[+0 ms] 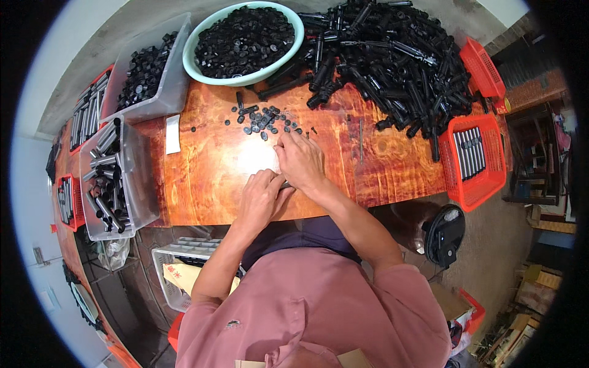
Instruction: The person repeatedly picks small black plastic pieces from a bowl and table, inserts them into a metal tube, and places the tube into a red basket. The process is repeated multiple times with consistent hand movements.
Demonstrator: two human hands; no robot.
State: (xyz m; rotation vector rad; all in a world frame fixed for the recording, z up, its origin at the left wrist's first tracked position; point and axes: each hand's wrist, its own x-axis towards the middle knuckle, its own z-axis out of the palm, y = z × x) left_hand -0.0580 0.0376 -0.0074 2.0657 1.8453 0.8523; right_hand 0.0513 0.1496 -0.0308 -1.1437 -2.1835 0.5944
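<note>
My left hand [261, 195] is at the table's near edge, its fingers curled round a grey tube-like piece [286, 184]; only a short stretch of it shows between my hands. Just ahead and to the right, my right hand [300, 161] is closed, its fingertips pointing down near the tabletop; what they pinch, if anything, is hidden. Beyond the fingertips lies a loose scatter of small black caps [264, 119], round and oval. A few tiny dark pieces [313, 130] lie beside my right knuckles, and a thin rod [361, 141] lies farther right.
A pale green basin [190, 52] of black caps stands at the back, beside a heap of black tubular parts [399, 67]. Clear bins [144, 184] with metal tubes and caps line the left. A red basket [457, 190] of tubes sits right, near a black round stool [445, 236].
</note>
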